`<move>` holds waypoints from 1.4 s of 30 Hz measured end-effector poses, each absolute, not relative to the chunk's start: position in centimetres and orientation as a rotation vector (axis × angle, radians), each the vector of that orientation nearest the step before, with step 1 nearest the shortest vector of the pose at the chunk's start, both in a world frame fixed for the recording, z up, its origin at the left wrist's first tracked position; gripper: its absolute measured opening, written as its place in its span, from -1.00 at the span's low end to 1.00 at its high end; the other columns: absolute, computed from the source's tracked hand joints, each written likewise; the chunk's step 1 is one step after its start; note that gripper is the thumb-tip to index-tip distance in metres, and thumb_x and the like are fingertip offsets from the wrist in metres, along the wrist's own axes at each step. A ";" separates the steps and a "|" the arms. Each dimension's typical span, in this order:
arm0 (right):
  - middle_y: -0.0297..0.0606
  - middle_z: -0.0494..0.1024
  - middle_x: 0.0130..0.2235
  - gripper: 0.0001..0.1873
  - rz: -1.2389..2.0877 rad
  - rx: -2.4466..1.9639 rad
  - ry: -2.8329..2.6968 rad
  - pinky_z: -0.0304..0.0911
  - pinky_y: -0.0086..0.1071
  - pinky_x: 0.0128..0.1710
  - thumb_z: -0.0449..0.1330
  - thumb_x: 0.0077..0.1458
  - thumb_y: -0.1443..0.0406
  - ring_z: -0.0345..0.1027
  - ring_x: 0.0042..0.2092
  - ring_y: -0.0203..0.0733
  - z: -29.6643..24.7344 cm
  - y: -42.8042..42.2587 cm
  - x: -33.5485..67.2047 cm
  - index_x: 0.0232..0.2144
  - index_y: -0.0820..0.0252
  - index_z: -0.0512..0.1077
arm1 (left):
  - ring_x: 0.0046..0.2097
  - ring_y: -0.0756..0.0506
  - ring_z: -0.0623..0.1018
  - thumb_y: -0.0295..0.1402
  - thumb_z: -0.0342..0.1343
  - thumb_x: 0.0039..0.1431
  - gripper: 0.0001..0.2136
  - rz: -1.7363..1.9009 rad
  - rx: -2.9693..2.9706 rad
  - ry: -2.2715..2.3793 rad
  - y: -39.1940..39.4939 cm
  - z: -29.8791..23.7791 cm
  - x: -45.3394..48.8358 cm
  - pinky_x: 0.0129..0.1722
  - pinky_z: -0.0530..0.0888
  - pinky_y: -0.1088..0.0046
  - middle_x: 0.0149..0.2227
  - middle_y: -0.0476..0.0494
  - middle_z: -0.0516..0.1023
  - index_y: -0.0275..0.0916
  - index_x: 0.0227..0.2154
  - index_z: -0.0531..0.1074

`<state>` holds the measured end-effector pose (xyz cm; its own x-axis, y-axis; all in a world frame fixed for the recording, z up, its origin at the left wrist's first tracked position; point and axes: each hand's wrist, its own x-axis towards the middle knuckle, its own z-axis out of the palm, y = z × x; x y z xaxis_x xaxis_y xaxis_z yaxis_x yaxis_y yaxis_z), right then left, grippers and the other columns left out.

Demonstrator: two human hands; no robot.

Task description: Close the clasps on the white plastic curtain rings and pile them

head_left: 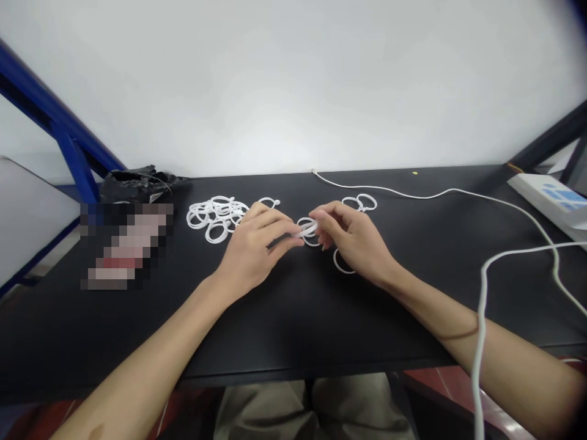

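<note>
Between my two hands is a white coiled cable [306,230], a thin loop seen nearly edge-on above the black table. My left hand [257,244] pinches its left side between thumb and fingers. On its right side, the fingertips of my right hand [351,235] are closed on it. A white loop [342,263] lies partly hidden under my right hand. Beyond that hand rest more white loops [365,202]. To the left of my left hand is a pile of similar white coils [215,214], partly covered by the hand.
A long white cord [394,188] runs across the back of the black table [275,324], and another white cord [481,318] hangs over the right side. A white box [548,198] stands at the right. A crumpled black plastic bag [135,183] lies back left, near a blurred patch.
</note>
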<state>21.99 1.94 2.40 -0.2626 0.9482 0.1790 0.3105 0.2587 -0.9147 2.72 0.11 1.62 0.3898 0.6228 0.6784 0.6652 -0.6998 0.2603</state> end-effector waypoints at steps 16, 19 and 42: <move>-0.38 0.48 -0.46 -0.80 0.795 -1.134 -1.793 0.25 -0.40 -0.36 0.09 0.26 0.17 0.34 -0.43 -0.31 2.3 2.1 22.4 -0.23 0.17 0.41 | -0.23 -0.07 0.43 -0.39 0.09 0.27 -0.90 -1.178 -2.588 -1.121 -0.2 1.5 3.5 -0.17 0.40 0.33 -0.29 -0.08 0.59 -0.22 -0.32 0.50; -0.25 0.51 -0.29 -0.74 0.540 -1.162 -2.008 0.27 -0.29 -0.22 0.10 0.25 0.15 0.36 -0.27 -0.19 1.6 2.4 22.5 -0.12 0.17 0.40 | -0.22 -0.12 0.41 -0.37 0.06 0.28 -0.88 -1.048 -2.416 -1.255 0.3 1.5 2.5 -0.18 0.37 0.26 -0.27 -0.11 0.57 -0.21 -0.31 0.49; -0.32 0.49 -0.31 -0.90 0.738 -1.020 -1.963 0.25 -0.38 -0.27 0.14 0.22 0.26 0.35 -0.30 -0.26 2.3 1.5 22.0 -0.34 0.15 0.38 | -0.03 -0.14 0.43 -0.35 0.04 0.30 -0.76 -1.131 -2.584 -1.511 0.0 1.4 2.8 0.03 0.37 0.21 -0.06 -0.15 0.54 -0.23 -0.01 0.43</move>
